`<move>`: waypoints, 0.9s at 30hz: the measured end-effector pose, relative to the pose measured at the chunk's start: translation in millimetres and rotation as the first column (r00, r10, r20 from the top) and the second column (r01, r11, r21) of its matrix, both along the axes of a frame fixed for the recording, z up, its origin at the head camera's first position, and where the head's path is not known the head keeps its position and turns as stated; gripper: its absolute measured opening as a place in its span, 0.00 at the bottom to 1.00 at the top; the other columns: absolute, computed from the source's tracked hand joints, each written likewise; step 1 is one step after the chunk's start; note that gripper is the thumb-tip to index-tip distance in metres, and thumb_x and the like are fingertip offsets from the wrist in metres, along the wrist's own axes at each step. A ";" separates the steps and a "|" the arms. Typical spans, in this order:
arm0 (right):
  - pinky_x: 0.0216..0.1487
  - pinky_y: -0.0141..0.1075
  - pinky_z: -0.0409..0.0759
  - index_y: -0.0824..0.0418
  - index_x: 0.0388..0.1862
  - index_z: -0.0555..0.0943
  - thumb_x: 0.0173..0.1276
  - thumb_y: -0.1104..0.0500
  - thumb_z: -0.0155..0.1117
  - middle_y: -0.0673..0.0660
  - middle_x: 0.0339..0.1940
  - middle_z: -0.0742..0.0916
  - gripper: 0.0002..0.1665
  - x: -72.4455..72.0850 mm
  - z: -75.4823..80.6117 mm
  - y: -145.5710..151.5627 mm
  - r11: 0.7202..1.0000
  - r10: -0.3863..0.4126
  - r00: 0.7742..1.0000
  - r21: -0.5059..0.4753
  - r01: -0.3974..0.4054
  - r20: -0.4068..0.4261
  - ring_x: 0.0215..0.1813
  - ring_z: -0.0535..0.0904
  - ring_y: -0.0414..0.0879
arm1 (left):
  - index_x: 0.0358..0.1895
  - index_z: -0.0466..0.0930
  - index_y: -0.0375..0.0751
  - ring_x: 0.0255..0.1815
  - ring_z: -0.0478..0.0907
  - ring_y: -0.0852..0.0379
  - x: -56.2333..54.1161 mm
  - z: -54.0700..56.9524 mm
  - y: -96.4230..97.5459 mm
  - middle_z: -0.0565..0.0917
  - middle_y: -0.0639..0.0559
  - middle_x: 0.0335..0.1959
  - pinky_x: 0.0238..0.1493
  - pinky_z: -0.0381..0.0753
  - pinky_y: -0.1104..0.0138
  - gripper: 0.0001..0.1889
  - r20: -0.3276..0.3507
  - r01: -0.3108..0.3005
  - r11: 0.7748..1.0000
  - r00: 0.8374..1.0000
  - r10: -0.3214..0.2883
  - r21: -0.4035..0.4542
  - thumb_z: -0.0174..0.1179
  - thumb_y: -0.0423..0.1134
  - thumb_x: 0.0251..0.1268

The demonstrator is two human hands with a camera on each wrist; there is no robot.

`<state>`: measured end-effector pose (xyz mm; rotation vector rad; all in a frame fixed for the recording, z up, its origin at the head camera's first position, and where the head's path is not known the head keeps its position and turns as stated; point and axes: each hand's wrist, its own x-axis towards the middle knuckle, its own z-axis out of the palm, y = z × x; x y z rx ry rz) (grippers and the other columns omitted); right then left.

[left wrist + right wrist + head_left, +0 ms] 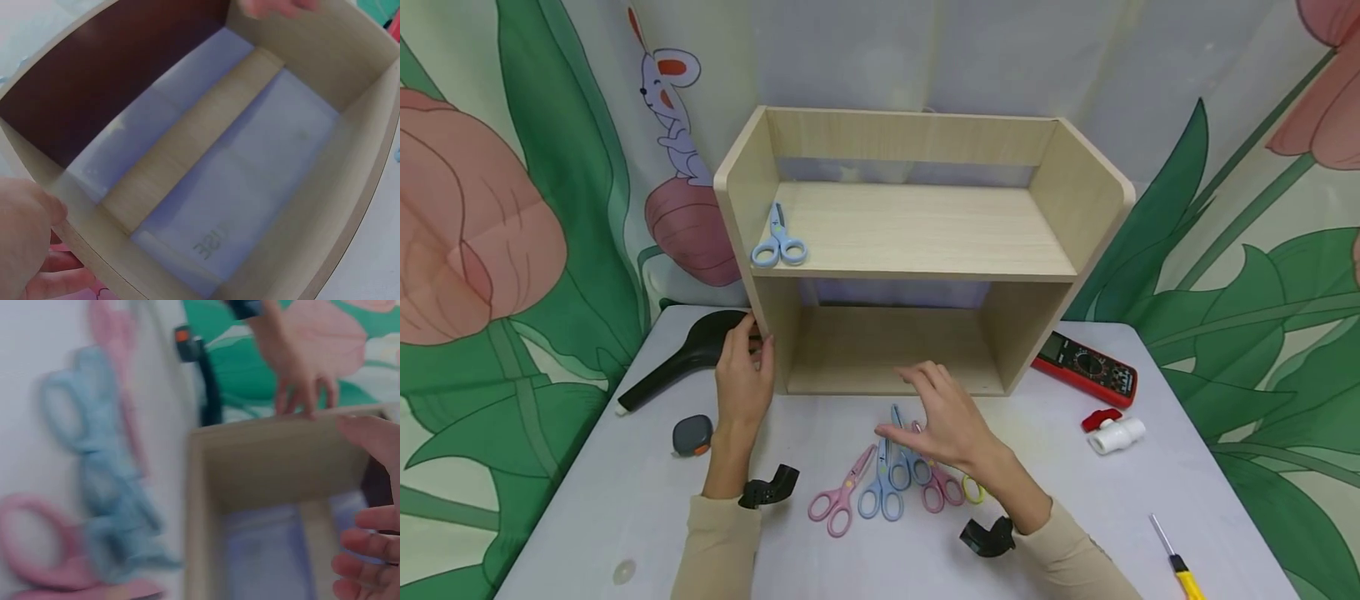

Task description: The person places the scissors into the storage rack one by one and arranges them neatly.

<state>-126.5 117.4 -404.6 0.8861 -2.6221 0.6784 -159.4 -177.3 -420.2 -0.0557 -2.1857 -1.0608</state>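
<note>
1. The wooden shelf (902,229) stands upright at the back of the table (647,492); steadying it seems to be the step in hand.
2. The left hand (745,379) grips the shelf's left side panel, thumb on the inner face and fingers outside. That hold should serve best if kept firm and low, so the shelf does not tip.
3. The right hand (951,417) holds nothing; its thumb stands apart from loosely bent fingers before the lower bay. A matching grip on the right panel would balance any push.
4. Mind the loose scissors (882,475) under the right hand, pink, blue and yellow-handled; the shelf could catch them if it slides forward.
5. Blue scissors (777,237) lie at the upper board's left end and could slip off if tilted.
6. The table is white. A black long-handled tool (700,350) and tape measure (692,436) lie left; a red meter (1088,364), white valve (1117,435) and screwdriver (1180,562) lie right.
7. Behind hangs a backdrop (557,100) of flowers, leaves and a mouse.
</note>
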 end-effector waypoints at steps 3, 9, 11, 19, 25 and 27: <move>0.56 0.44 0.84 0.60 0.66 0.76 0.54 0.33 0.74 0.54 0.56 0.81 0.48 6.3 -20.9 8.7 0.999 -0.035 0.997 0.039 0.033 0.074 0.57 0.78 0.49 | 0.68 0.69 0.35 0.48 0.82 0.41 -0.5 0.5 0.4 0.78 0.34 0.53 0.46 0.88 0.48 0.23 -0.003 -0.003 1.000 1.000 0.003 -0.003 0.58 0.34 0.73; 0.48 0.39 0.83 0.60 0.62 0.79 0.52 0.30 0.74 0.51 0.51 0.80 0.47 19.1 -55.4 18.1 0.991 -0.077 0.982 0.120 0.057 0.174 0.48 0.77 0.42 | 0.68 0.69 0.35 0.47 0.83 0.41 -2.2 -0.1 1.6 0.78 0.34 0.52 0.45 0.89 0.49 0.23 -0.010 -0.007 1.000 1.000 0.007 -0.004 0.58 0.33 0.73; 0.43 0.35 0.80 0.58 0.56 0.81 0.50 0.30 0.75 0.49 0.47 0.80 0.44 21.2 -63.7 18.2 0.987 -0.082 0.979 0.152 0.054 0.186 0.43 0.74 0.39 | 0.67 0.69 0.35 0.47 0.83 0.41 -2.5 0.1 1.4 0.78 0.34 0.52 0.45 0.89 0.49 0.22 -0.014 -0.008 1.000 1.000 0.008 -0.007 0.58 0.34 0.73; 0.35 0.31 0.75 0.59 0.45 0.84 0.44 0.25 0.75 0.47 0.36 0.78 0.44 26.0 -79.6 15.1 0.964 -0.092 0.984 0.260 0.049 0.155 0.33 0.68 0.36 | 0.67 0.69 0.34 0.47 0.83 0.40 -0.7 -0.6 -0.4 0.78 0.33 0.52 0.45 0.88 0.47 0.23 -0.015 -0.006 1.000 1.000 0.006 -0.001 0.58 0.33 0.73; 0.28 0.29 0.72 0.63 0.42 0.86 0.47 0.29 0.76 0.50 0.34 0.77 0.41 28.6 -78.0 9.8 0.958 -0.133 0.974 0.277 0.079 0.184 0.27 0.67 0.37 | 0.68 0.69 0.35 0.48 0.83 0.41 -0.1 -1.2 -0.5 0.78 0.33 0.52 0.46 0.88 0.48 0.23 -0.008 -0.009 1.000 1.000 0.009 -0.006 0.59 0.34 0.72; 0.29 0.31 0.74 0.65 0.43 0.85 0.49 0.31 0.77 0.51 0.34 0.78 0.40 28.4 -76.9 8.0 0.957 -0.146 0.968 0.276 0.085 0.206 0.27 0.68 0.38 | 0.68 0.69 0.35 0.48 0.83 0.41 -0.1 -1.1 -0.5 0.78 0.34 0.53 0.46 0.88 0.48 0.23 -0.004 -0.010 1.000 1.000 0.010 -0.006 0.59 0.34 0.73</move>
